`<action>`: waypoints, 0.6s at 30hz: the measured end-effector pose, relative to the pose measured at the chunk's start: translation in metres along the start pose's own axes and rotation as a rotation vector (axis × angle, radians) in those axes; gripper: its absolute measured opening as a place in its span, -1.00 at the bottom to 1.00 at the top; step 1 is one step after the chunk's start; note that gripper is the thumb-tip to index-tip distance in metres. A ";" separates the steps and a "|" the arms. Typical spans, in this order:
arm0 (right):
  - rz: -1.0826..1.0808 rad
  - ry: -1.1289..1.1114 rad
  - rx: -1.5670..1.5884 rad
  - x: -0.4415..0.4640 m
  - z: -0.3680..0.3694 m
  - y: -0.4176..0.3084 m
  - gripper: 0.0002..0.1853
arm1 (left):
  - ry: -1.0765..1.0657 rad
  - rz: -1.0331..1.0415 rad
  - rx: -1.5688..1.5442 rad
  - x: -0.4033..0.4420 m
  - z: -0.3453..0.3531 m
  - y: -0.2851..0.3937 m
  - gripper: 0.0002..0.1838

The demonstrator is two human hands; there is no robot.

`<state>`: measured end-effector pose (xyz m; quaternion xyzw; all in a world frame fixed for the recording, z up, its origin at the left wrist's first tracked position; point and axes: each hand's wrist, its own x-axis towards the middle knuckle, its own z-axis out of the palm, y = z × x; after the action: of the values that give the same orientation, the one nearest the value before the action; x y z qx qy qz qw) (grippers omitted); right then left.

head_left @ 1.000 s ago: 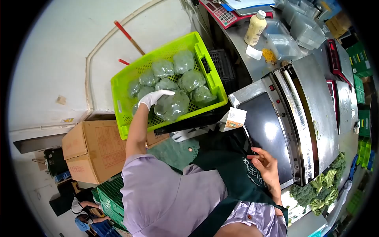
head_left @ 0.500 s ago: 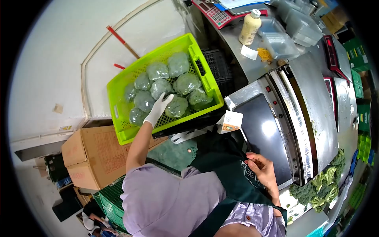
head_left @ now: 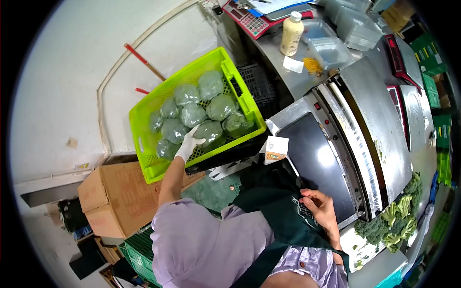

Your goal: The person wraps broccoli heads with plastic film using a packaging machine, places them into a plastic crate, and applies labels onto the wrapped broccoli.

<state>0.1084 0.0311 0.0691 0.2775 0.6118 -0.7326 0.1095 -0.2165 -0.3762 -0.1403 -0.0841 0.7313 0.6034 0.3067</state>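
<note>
My left hand (head_left: pixel 188 145), in a white glove, reaches into a lime-green crate (head_left: pixel 244 91). Its thumb and fingers close against the near side of a plastic-wrapped head of broccoli (head_left: pixel 210 132); part of the fingers is hidden by it. Several more wrapped heads (head_left: pixel 193 115) sit around it in the crate. My bare right hand (head_left: pixel 321 209) is held in front of the dark green apron (head_left: pixel 269 192), beside the wrapping machine's dark plate (head_left: pixel 314 153). Its fingers are curled in toward the thumb, and anything between them is hidden.
A small white carton (head_left: pixel 276 150) stands at the machine's near corner. Unwrapped broccoli (head_left: pixel 394 218) is piled at the right. A bottle (head_left: pixel 292 34), clear trays (head_left: pixel 331 53) and red scales (head_left: pixel 249 21) lie on the steel counter. A cardboard box (head_left: pixel 125 192) stands below the crate.
My left hand has drawn back toward me and moved from on top of the heads to the side of one wrapped head. The right hand keeps its pose. The view has shifted slightly.
</note>
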 end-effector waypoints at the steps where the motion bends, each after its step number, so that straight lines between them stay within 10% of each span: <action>1: 0.005 0.000 0.001 -0.002 -0.001 -0.001 -0.79 | -0.021 0.085 -0.018 0.000 -0.004 -0.009 -0.15; 9: -0.215 0.010 -0.325 -0.027 -0.029 -0.014 -0.74 | 0.112 0.133 0.549 -0.036 0.013 0.016 -0.47; 11: -0.228 0.106 -0.289 -0.047 -0.047 -0.025 -0.73 | 0.026 0.108 0.245 -0.041 0.017 0.017 -0.40; 18: -0.209 0.887 -0.204 -0.136 -0.146 -0.005 -0.70 | 0.569 0.492 0.585 0.003 0.053 0.066 -0.60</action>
<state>0.2577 0.1477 0.1323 0.4885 0.6931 -0.4865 -0.2105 -0.2334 -0.3089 -0.0917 0.0195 0.9237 0.3798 -0.0471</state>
